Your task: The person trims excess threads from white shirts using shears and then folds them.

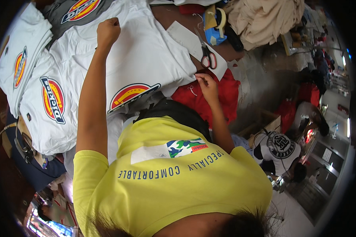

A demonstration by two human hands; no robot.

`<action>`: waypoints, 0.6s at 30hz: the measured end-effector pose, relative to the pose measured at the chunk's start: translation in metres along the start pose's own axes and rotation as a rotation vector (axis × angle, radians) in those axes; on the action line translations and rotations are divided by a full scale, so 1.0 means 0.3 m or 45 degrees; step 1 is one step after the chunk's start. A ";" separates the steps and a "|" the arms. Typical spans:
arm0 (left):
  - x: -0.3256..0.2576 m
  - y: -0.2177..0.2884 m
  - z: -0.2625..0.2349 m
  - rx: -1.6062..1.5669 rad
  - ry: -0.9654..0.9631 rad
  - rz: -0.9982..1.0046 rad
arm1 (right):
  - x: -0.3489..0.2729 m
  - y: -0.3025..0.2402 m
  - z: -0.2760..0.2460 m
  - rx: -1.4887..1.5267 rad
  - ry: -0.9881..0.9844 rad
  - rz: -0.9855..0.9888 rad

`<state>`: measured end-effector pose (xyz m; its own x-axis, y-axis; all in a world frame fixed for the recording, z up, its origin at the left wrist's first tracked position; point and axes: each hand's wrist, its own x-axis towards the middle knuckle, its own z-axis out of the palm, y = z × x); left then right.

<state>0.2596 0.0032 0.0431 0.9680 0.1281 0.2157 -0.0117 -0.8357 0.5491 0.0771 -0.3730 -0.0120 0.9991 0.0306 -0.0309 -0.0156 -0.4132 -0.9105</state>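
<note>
A white T-shirt (142,47) with a red, yellow and dark-blue printed logo lies spread out before me. My right hand (208,87) pinches the shirt's edge at its right-hand corner, with thumb and forefinger together. Far up on the left, my left hand (108,33) is closed in a fist over the white cloth. Whether fabric is caught inside that fist is hidden. Beneath and beyond my right hand lies red cloth (225,96), with a loose white thread on it.
Scissors (208,57) with red-and-black handles lie on white card (186,37), near a blue tape dispenser (215,25). Other white shirts (17,59) are stacked left; a grey one (73,12) lies behind. Beige cloth (261,19) is heaped far right. A person (281,152) bends over at the right.
</note>
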 end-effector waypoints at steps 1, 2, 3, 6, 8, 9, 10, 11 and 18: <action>0.017 0.032 0.035 -0.005 0.050 0.029 | -0.006 -0.007 0.002 -0.051 -0.012 0.006; 0.032 0.061 0.067 -0.010 0.102 0.056 | -0.010 -0.014 0.004 -0.102 -0.027 0.013; 0.048 0.087 0.096 0.042 0.075 0.114 | -0.010 -0.019 0.007 -0.155 -0.062 -0.013; 0.092 0.147 0.193 0.192 0.000 0.292 | -0.021 0.028 0.039 -0.153 -0.079 -0.039; 0.096 0.173 0.225 0.376 -0.225 0.275 | -0.024 0.074 0.056 -0.100 -0.068 -0.042; 0.094 0.177 0.234 0.415 -0.275 0.287 | -0.030 0.095 0.064 -0.083 -0.050 -0.038; 0.090 0.179 0.236 0.457 -0.324 0.298 | -0.033 0.099 0.073 -0.063 -0.035 -0.036; 0.085 0.177 0.235 0.457 -0.316 0.311 | -0.035 0.103 0.078 -0.080 -0.006 -0.063; 0.010 0.142 0.140 0.120 -0.138 0.400 | -0.039 0.124 0.093 -0.106 0.156 -0.203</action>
<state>0.2726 -0.0546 0.0331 0.9418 -0.1966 0.2728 -0.2953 -0.8716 0.3913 0.0636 -0.3634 -0.0570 0.9862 -0.0075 0.1656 0.1412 -0.4858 -0.8626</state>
